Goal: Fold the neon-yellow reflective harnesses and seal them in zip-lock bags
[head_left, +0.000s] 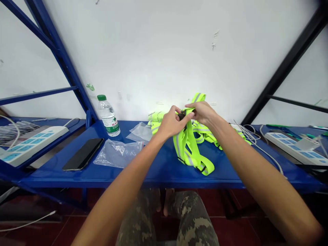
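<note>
Step in hand, by the look of it: person is working a black buckle (181, 115) on a yellow-green strap (189, 150), both hands up at it, just R of frame centre. Whether it's fastened or undone can't be told, as fingers cover most of it. Next move prob calls for one hand to steady the buckle while the other feeds or tugs the webbing, w/o twisting the loose loops

Grip: L hand (170, 122) has fingers closed on the buckle; R hand (202, 112) pinches the strap btwn thumb & fingers right beside it. Exact fingertip contact is partly hidden

Strap vs grip: buckle sits btwn the two hands, loops w/ grey stripe hang below & rest on the blue table (159, 174), lower centre of frame, lowest loop nr the front edge. A band end (199, 97) sticks up above R hand; can't tell if it's the same piece

Nearby: more straps (205, 131) behind R forearm, a folded bundle (155, 118) behind L hand, clear bag (118, 153) L of centre, phone (83, 154) lower left, bottle (109, 116) behind it
</note>
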Demonstrator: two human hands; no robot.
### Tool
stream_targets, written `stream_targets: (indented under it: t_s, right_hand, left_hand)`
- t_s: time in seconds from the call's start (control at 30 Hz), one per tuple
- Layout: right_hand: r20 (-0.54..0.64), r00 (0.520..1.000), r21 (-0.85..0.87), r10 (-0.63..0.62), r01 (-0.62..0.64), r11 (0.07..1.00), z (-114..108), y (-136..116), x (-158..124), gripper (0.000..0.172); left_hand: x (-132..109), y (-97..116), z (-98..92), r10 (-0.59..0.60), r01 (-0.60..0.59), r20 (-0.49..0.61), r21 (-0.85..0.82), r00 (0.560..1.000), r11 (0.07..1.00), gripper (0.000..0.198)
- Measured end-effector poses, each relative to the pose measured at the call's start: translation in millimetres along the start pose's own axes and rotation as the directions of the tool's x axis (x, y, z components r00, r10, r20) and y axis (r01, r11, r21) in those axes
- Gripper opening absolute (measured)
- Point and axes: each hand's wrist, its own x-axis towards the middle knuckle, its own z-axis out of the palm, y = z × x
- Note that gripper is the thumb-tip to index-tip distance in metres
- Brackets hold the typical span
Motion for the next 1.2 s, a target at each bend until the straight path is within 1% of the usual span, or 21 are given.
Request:
stream_targets:
  t_s: [0.07,0.13,0.27,0.3,0.4,0.43,0.5,0.6,0.63,0.7,0.73,0.8,0.83,0.87,0.9,0.93,0.97,1.03,1.1,1.17,1.2]
  right_hand:
    - [-0.027,0.999,0.137,0.036,-0.032,0.99,-2,-7,-3,0.013]
    - [-0.026,0.998,0.213,0.048,-0.042,0.976,-4,-11,-7,0.012]
    - [-0.086,0.996,0.186,0.011,0.005,0.983,-13,-14,-13,0.014]
    - [-0.107,0.994,0.156,0.008,0.009,0.988,-17,-13,-15,0.016]
    - [-0.127,0.991,0.055,0.032,-0.025,0.998,-31,-13,-20,0.018]
    - [-0.131,0.991,0.026,0.041,-0.038,0.999,-37,-13,-22,0.017]
    - [-0.13,0.99,-0.017,0.045,-0.048,0.999,-52,-14,-25,0.016]
    - [-0.046,0.998,-0.049,0.037,-0.039,0.998,-81,-12,-23,0.014]
    - [-0.001,1.0,-0.054,0.028,-0.028,0.998,-89,-11,-20,0.013]
    - [0.05,0.999,-0.06,0.003,0.0,0.998,-100,-7,-10,0.014]
    - [0.042,0.999,-0.062,-0.009,0.012,0.998,-101,-7,-3,0.015]
    - [-0.018,0.999,-0.067,-0.031,0.03,0.997,-95,-13,15,0.018]
    - [-0.047,0.998,-0.067,-0.045,0.041,0.997,-90,-20,24,0.018]
    - [-0.083,0.993,-0.048,-0.09,0.086,0.995,-85,-31,33,0.016]
    - [-0.132,0.981,-0.02,-0.141,0.14,0.99,-81,-44,40,0.015]
    - [-0.161,0.964,0.012,-0.21,0.215,0.977,-79,-57,44,0.015]
    - [-0.18,0.939,0.026,-0.291,0.3,0.953,-78,-69,45,0.017]
    - [-0.2,0.887,0.013,-0.417,0.428,0.904,-82,-83,39,0.024]
    - [-0.191,0.868,-0.025,-0.457,0.462,0.887,-89,-76,22,0.03]
    - [-0.21,0.892,0.03,-0.4,0.415,0.909,-92,-47,-3,0.031]
    - [-0.232,0.912,0.094,-0.338,0.366,0.926,-92,-26,-17,0.03]
  left_hand:
    - [-2,-3,-2.9,0.023,-0.027,0.122,0.03,0.992,0.999,0.051]
    - [1,-6,-6.6,0.006,-0.019,0.168,0.074,0.986,0.997,0.06]
    - [16,-10,-24.3,-0.009,-0.045,0.304,0.171,0.953,0.984,0.043]
    - [20,-10,-31.2,-0.02,-0.059,0.372,0.2,0.928,0.978,0.039]
    - [32,-10,-53.9,-0.111,-0.1,0.578,0.32,0.809,0.942,0.031]
    - [35,-11,-60.8,-0.15,-0.104,0.605,0.363,0.782,0.926,0.025]
    - [40,-11,-71.5,-0.201,-0.084,0.622,0.398,0.757,0.914,0.014]
    - [40,-14,-77.4,-0.17,-0.037,0.725,0.261,0.667,0.965,0.016]
    - [41,-16,-76.5,-0.151,0.004,0.746,0.195,0.649,0.981,0.013]
    - [47,-21,-71.4,-0.176,0.125,0.728,0.125,0.662,0.984,0.016]
    - [55,-23,-68.2,-0.221,0.189,0.688,0.124,0.691,0.974,0.019]
    - [80,-24,-63.5,-0.293,0.247,0.547,0.159,0.784,0.956,0.019]
    - [96,-20,-63.3,-0.276,0.22,0.436,0.175,0.856,0.96,0.018]
    - [112,-14,-65.0,-0.162,0.13,0.266,0.133,0.95,0.983,0.018]
    - [126,-5,-68.8,-0.018,0.011,0.083,0.08,0.996,0.997,0.019]
    - [137,5,-74.3,0.116,-0.114,-0.064,0.035,0.991,0.993,0.018]
    - [143,16,-80.7,0.202,-0.2,-0.156,0.028,0.967,0.979,0.018]
    - [141,34,-93.5,0.302,-0.287,-0.218,0.1,0.928,0.953,0.022]
    - [120,37,-101.1,0.366,-0.324,-0.174,0.228,0.914,0.918,0.027]
    - [88,22,-101.1,0.358,-0.322,-0.068,0.307,0.931,0.895,0.03]
    - [70,10,-98.7,0.323,-0.313,0.031,0.351,0.946,0.882,0.03]
